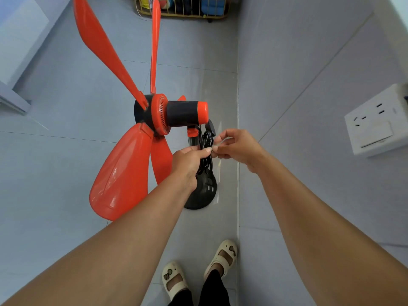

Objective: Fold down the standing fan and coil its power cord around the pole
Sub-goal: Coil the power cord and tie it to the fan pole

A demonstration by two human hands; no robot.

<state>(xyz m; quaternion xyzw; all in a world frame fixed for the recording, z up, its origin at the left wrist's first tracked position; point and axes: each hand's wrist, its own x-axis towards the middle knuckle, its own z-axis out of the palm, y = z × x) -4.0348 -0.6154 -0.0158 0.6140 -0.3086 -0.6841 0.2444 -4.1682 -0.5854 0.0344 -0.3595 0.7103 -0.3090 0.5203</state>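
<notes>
A standing fan [176, 113] with long orange blades and a black-and-orange motor housing stands on a round black base [204, 195] on the floor. Its black power cord [207, 140] is bunched in loops against the pole just under the motor. My left hand [187, 160] grips the cord loops at the pole. My right hand [236, 146] pinches a strand of the cord beside it, fingertips nearly touching the left hand. The pole is mostly hidden behind my left hand and the cord.
A grey wall [309, 74] runs close along the right, with a white socket panel [375, 122] on it. A wire basket [185, 7] with things in it stands at the far end of the tiled floor. My feet in cream sandals [198, 272] are below.
</notes>
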